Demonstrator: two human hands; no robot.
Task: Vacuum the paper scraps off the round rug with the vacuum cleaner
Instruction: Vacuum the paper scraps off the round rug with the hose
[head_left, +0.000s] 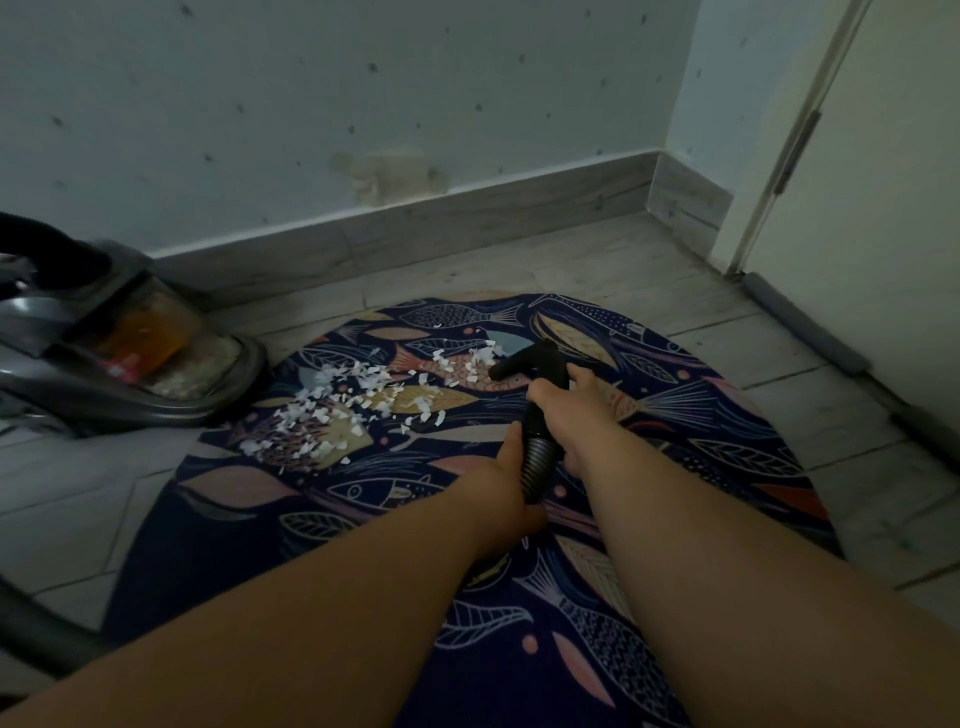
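1. Right hand (563, 402) has its fingers wrapped round the black plastic nozzle (524, 361), where it meets the black ribbed hose (537, 457). Left hand (506, 478) grips the hose just nearer.
2. Nozzle tip points left, low over the dark-blue round fish-print rug (234, 530) – can't tell if it touches.
3. White paper scraps (332, 405) are scattered on the rug's far-left part, nearest ones just beside the tip.
4. Grey canister vacuum cleaner (130, 343) with clear bin sits on the pale floor tiles (831, 405), far left – just beside the rug edge.

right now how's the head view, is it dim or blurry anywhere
Head view: dim, bluish light overall; the vacuum cleaner at left is blurred; wide-angle distortion slants the door edge; white paper scraps show clearly against the dark round rug.
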